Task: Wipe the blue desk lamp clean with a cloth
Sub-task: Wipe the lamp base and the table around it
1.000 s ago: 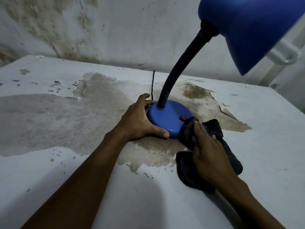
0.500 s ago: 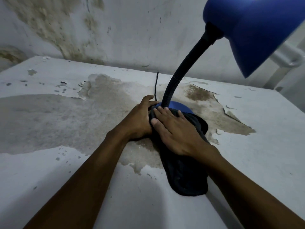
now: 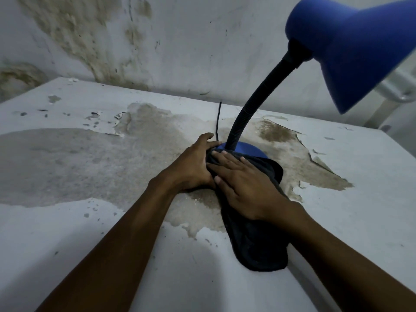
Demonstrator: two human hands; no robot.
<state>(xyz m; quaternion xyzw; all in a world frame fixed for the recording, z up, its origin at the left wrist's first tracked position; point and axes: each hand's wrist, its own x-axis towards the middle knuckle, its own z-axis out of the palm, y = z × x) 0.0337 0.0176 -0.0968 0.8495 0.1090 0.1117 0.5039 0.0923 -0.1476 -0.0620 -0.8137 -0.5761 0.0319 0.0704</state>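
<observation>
The blue desk lamp stands on the table, its round blue base (image 3: 249, 149) mostly covered by a dark cloth (image 3: 254, 239). A black flexible neck (image 3: 258, 93) rises to the blue shade (image 3: 355, 46) at the upper right. My right hand (image 3: 245, 188) lies flat on the cloth with straight fingers, pressing it onto the base. My left hand (image 3: 193, 165) holds the base's left edge, fingers curved round it. The cloth's loose end trails toward me on the table.
The white table (image 3: 67, 233) has peeling paint and a large bare grey-brown patch around the lamp. A thin black cord (image 3: 218, 120) runs from the base to the stained wall (image 3: 157, 41). A white pipe (image 3: 396, 91) stands behind the shade at right.
My right hand has swept the cloth from the base's right side up over its top, toward my left hand. Since half a second ago it has barely shifted. My left hand stayed on the base.
</observation>
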